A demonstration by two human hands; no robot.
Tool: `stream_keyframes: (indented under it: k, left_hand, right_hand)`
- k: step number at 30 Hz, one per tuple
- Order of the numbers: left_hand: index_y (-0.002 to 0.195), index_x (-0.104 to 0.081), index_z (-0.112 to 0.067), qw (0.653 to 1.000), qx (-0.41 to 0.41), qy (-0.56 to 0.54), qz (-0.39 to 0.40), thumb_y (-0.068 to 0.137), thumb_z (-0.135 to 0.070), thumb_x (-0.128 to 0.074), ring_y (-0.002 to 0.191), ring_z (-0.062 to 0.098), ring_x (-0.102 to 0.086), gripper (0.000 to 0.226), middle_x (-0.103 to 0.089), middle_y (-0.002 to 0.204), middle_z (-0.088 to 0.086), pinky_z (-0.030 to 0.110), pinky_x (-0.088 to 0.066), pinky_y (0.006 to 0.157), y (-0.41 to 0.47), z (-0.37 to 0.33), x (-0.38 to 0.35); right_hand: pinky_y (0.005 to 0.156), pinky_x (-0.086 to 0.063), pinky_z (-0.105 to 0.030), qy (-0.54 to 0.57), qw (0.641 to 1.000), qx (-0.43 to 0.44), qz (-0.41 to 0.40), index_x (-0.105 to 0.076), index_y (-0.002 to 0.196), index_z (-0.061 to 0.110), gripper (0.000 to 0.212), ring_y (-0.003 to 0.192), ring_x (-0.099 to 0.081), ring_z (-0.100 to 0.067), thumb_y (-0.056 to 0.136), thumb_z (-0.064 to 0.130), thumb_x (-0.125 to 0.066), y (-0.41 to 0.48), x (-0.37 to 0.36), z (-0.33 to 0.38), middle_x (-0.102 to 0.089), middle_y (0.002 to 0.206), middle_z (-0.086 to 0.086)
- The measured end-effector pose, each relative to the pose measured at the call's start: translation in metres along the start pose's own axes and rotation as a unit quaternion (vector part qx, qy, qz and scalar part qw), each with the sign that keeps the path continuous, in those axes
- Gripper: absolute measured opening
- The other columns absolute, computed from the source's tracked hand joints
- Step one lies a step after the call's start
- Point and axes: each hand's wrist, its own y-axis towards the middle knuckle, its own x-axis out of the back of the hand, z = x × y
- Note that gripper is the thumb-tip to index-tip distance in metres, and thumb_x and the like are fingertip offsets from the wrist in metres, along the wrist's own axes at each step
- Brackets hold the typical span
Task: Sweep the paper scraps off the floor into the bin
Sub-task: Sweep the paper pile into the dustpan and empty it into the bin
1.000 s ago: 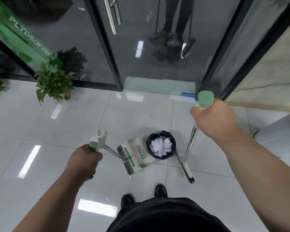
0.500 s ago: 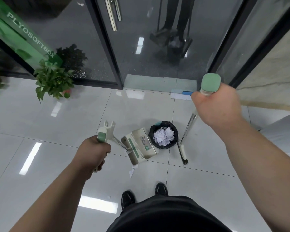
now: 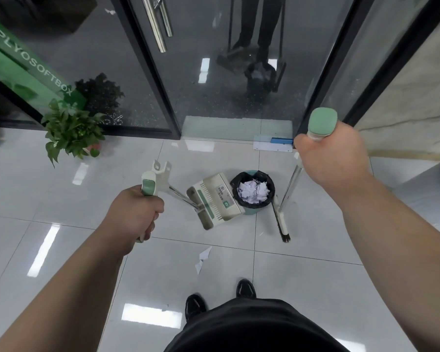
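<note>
A small round bin [image 3: 247, 210] with a black liner stands on the tiled floor, filled with white paper scraps [image 3: 253, 190]. My left hand [image 3: 134, 215] grips the green-and-cream handle of a long dustpan [image 3: 215, 201], whose pan is tipped against the bin's left side. My right hand [image 3: 332, 158] grips the green-capped top of a broom [image 3: 282, 224], its dark bristles on the floor just right of the bin. One white paper scrap [image 3: 203, 257] lies on the tile in front of my shoes.
A dark glass door [image 3: 226, 59] with a steel handle stands behind the bin. A potted green plant [image 3: 71, 130] sits at the left by a green sign. A blue-and-white floor stop [image 3: 273, 144] lies at the door's foot. My black shoes [image 3: 220, 298] are below.
The dustpan has swung a little and now leans on the bin. The broom head shifted slightly beside the bin. A scrap that was by the pan's lower edge lies loose on the floor.
</note>
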Motion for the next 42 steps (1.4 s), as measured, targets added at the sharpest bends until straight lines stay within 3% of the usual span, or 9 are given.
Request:
stream_keyframes:
  k: [7,13,23,28,32,42]
  left_hand:
    - [0.071,-0.044,-0.011,1.000,-0.008,-0.011,-0.010,0.082,0.004,-0.055,0.037,0.019,-0.033,0.022,-0.042,0.045,-0.001,0.026,-0.031,0.050,0.003,-0.009,0.002]
    - [0.070,-0.044,-0.010,0.999,-0.030,-0.012,-0.021,0.082,0.005,-0.054,0.036,0.020,-0.035,0.022,-0.043,0.048,0.004,0.026,-0.031,0.048,0.015,-0.018,-0.001]
    - [0.074,-0.050,-0.007,0.996,-0.030,0.054,-0.059,0.080,-0.001,-0.055,0.045,0.023,-0.041,0.010,-0.050,0.056,0.010,0.028,-0.037,0.048,0.052,-0.015,-0.002]
    - [0.073,-0.045,-0.009,0.994,-0.024,0.085,-0.057,0.080,-0.003,-0.052,0.045,0.024,-0.039,0.012,-0.044,0.058,0.009,0.030,-0.037,0.050,0.060,0.000,-0.011]
    - [0.073,-0.044,-0.011,0.994,-0.025,0.078,-0.074,0.081,-0.003,-0.051,0.047,0.024,-0.038,0.014,-0.043,0.059,0.009,0.031,-0.038,0.051,0.063,0.012,-0.013]
    - [0.081,-0.049,-0.010,0.994,-0.073,0.039,-0.068,0.084,-0.003,-0.051,0.052,0.026,-0.038,0.008,-0.042,0.064,0.010,0.030,-0.038,0.049,0.077,-0.018,-0.012]
  right_hand:
    - [0.069,-0.051,-0.040,-0.014,1.000,-0.001,-0.012,-0.052,0.078,0.006,0.020,0.081,-0.062,-0.041,0.082,0.024,-0.058,0.009,0.001,-0.006,-0.062,0.078,-0.013]
    - [0.073,-0.054,-0.042,-0.013,1.000,-0.009,-0.005,-0.055,0.080,0.009,0.017,0.080,-0.061,-0.038,0.082,0.025,-0.059,0.015,-0.003,-0.006,-0.063,0.079,-0.011]
    - [0.069,-0.054,-0.042,0.037,0.998,-0.056,0.019,-0.051,0.069,0.014,0.021,0.070,-0.056,-0.030,0.082,0.026,-0.062,0.022,-0.021,-0.011,-0.054,0.064,0.001]
    - [0.061,-0.050,-0.039,0.050,0.996,-0.057,0.038,-0.051,0.067,0.012,0.022,0.061,-0.052,-0.026,0.081,0.024,-0.063,0.020,-0.032,-0.013,-0.053,0.059,0.001]
    - [0.056,-0.043,-0.033,0.054,0.996,-0.054,0.037,-0.046,0.064,0.013,0.025,0.057,-0.045,-0.023,0.080,0.021,-0.063,0.018,-0.037,-0.013,-0.049,0.057,0.001]
    - [0.058,-0.045,-0.037,0.040,0.998,-0.034,0.020,-0.043,0.062,0.016,0.027,0.059,-0.045,-0.026,0.079,0.022,-0.064,0.020,-0.027,-0.006,-0.047,0.057,0.001]
